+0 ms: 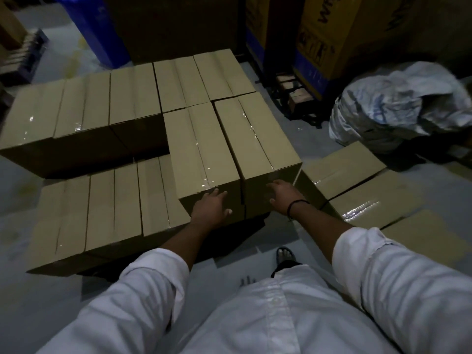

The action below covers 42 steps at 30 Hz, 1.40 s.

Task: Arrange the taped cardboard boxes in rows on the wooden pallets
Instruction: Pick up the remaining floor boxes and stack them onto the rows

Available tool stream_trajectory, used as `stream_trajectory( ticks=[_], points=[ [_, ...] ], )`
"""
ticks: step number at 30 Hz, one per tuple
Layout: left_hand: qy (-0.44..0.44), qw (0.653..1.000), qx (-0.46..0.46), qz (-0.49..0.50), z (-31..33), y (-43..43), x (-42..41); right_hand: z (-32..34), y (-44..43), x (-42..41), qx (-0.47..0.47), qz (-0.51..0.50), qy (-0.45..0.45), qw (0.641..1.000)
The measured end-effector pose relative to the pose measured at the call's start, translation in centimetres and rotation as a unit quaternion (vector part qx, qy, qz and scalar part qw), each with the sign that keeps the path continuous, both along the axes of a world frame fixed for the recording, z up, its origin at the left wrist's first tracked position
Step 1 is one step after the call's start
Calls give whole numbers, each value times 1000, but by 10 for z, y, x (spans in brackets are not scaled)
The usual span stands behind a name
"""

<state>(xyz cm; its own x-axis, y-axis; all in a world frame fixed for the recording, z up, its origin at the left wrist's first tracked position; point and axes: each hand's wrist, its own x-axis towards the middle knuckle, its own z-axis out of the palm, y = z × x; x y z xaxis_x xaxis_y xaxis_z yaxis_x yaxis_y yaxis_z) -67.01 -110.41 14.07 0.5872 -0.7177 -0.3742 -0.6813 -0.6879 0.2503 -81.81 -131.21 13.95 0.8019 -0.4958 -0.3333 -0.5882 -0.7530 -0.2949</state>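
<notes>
Several taped cardboard boxes stand in rows on a low pallet, which they almost wholly hide. Two upper boxes sit side by side at the near right. My left hand (pixel 212 205) rests with straight fingers on the near end of the left upper box (pixel 201 154). My right hand (pixel 282 194) presses flat against the near face of the right upper box (pixel 258 134). A lower front row of boxes (pixel 102 213) lies to the left, and a back row (pixel 84 108) stands behind it.
More taped boxes (pixel 357 200) lie on the floor at the right. A crumpled plastic sack (pixel 398 106) sits behind them. Tall yellow cartons (pixel 329 29) and a blue bin (pixel 99 26) stand at the back. My sandalled foot (pixel 286 254) is on the grey floor.
</notes>
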Motion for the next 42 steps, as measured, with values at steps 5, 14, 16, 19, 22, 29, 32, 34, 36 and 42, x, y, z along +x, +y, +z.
stream_trajectory(
  ticks=[5, 14, 16, 19, 22, 29, 32, 34, 36, 42],
  points=[
    [-30, 1000, -8, 2, -7, -40, 6, -4, -41, -3, -10, -1, 7, 1000],
    [-57, 997, 48, 33, -44, -122, 30, -34, -153, 24, -28, 36, 32, 998],
    [-61, 996, 53, 42, -56, -136, 36, -43, -176, 34, -38, 53, 47, 997],
    [-63, 995, 53, 55, -70, -154, 44, -58, -203, 48, -52, 71, 60, 994],
    [-54, 994, 67, 73, -84, -165, 50, -74, -221, 58, -48, 83, 81, 992],
    [-54, 990, 76, 108, -107, -185, 57, -98, -241, 73, -48, 148, 68, 985],
    [-68, 988, 85, 113, -106, -191, 58, -97, -246, 78, -58, 187, 64, 979],
    [-74, 987, 88, 112, -104, -193, 60, -94, -247, 82, -58, 209, 65, 974],
    [-79, 987, 94, 108, -101, -195, 63, -91, -248, 86, -56, 217, 62, 972],
    [-86, 985, 105, 108, -100, -197, 61, -94, -254, 88, -42, 235, 59, 969]
  ],
)
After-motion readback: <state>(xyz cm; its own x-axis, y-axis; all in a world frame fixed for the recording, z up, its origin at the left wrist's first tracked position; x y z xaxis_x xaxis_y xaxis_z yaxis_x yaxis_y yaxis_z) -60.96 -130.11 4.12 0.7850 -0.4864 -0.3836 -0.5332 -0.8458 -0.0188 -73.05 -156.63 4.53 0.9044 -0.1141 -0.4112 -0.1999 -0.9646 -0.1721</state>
